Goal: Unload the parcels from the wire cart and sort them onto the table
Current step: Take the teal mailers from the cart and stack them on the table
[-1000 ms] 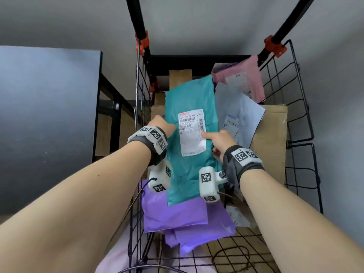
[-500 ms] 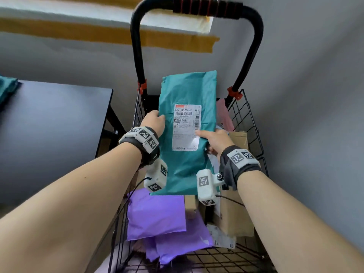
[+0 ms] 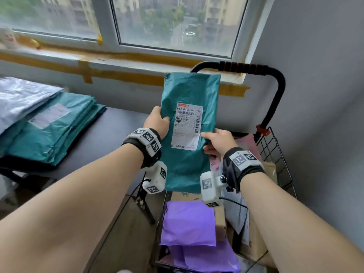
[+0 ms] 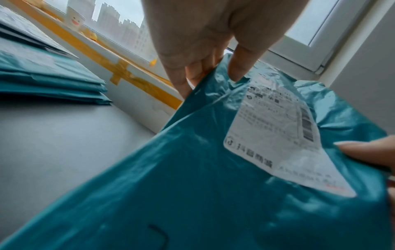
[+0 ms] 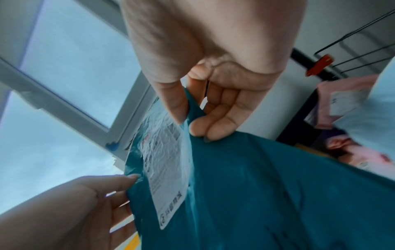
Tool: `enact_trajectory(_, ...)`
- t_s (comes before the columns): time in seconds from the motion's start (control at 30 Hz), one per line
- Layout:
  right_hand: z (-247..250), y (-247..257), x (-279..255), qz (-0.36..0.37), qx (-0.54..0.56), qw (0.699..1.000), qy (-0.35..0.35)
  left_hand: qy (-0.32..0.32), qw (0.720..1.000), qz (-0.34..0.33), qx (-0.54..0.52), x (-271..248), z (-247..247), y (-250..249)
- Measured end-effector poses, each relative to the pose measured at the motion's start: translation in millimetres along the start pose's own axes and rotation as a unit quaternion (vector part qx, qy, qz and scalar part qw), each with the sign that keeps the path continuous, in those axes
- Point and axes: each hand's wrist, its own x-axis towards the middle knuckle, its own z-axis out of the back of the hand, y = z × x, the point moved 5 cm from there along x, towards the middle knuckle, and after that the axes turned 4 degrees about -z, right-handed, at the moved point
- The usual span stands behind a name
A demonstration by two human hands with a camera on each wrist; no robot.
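Our left hand (image 3: pixel 157 123) pinches the left edge of a teal poly mailer (image 3: pixel 189 133) between thumb and fingers (image 4: pixel 239 67), while our right hand (image 3: pixel 218 142) pinches the right edge, thumb on the front beside the white shipping label (image 3: pixel 187 126) and fingers (image 5: pixel 215 123) curled behind. We hold the teal poly mailer upright in the air between the two hands, label facing us, above the near end of the wire cart (image 3: pixel 275 154) and in front of its black handle (image 3: pixel 246 67) with the ribbed grip. Both wrists carry bands with square printed markers and a white camera block hanging below.

Beneath the raised parcel, the wire cart holds purple poly mailers (image 3: pixel 189 223) lying flat on top of one another, brown cardboard boxes (image 3: pixel 254 243), a pale grey-blue mailer standing on edge, and a pink mailer (image 3: pixel 246 144) against the far right side by an orange clamp (image 3: pixel 263 132).

To our left stands the dark table (image 3: pixel 110 131), where a stack of teal mailers (image 3: pixel 51 131) lies flat, and a stack of silver-grey mailers (image 3: pixel 21 97) partly overlaps it on the far left. Behind runs a windowsill edged with yellow tape (image 3: pixel 126 75), under a window looking onto apartment blocks.
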Motion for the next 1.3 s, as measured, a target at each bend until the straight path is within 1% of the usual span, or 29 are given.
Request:
enact_trajectory(0.1, -56, 14, -11, 0.007, 0.003, 1.0, 0.025, -0.026, 0.999, 0.012, -0.027, -5, 53, 27)
enact_trajectory(0.23, -139, 23, -27, 0.008, 0.013, 0.999, 0.049, -0.042, 0.998, 0.023, -0.043, -10, 122, 77)
enact_trajectory(0.33, -208, 29, -39, 0.002, 0.009, 0.998, 0.058, -0.056, 0.997, 0.044, -0.033, -14, 184, 117)
enact_trajectory(0.47, -296, 40, -52, -0.007, 0.007, 0.998, 0.068, -0.085, 0.994, 0.056, -0.031, -17, 260, 162)
enact_trajectory(0.63, -383, 53, -65, -0.004, 0.002, 0.997, 0.08, -0.089, 0.994, 0.059, -0.036, -13, 333, 210)
enact_trajectory(0.8, -430, 64, -62, 0.005, -0.012, 0.998, 0.065, -0.077, 0.993, 0.064, -0.06, 3, 373, 245)
enact_trajectory(0.93, -457, 70, -39, -0.002, -0.007, 0.998, 0.055, -0.089, 0.992, 0.072, -0.052, 24, 393, 270)
enact_trajectory(1.03, -477, 71, -12, -0.018, -0.002, 0.999, 0.044, -0.094, 0.991, 0.082, -0.044, 47, 407, 291)
enact_trajectory(1.17, -505, 71, 34, -0.044, -0.001, 0.998, 0.039, -0.101, 0.99, 0.091, -0.031, 92, 425, 312)
enact_trajectory(1.3, -526, 76, 76, -0.081, 0.007, 0.996, 0.038, -0.057, 0.995, 0.085, 0.009, 141, 420, 320)
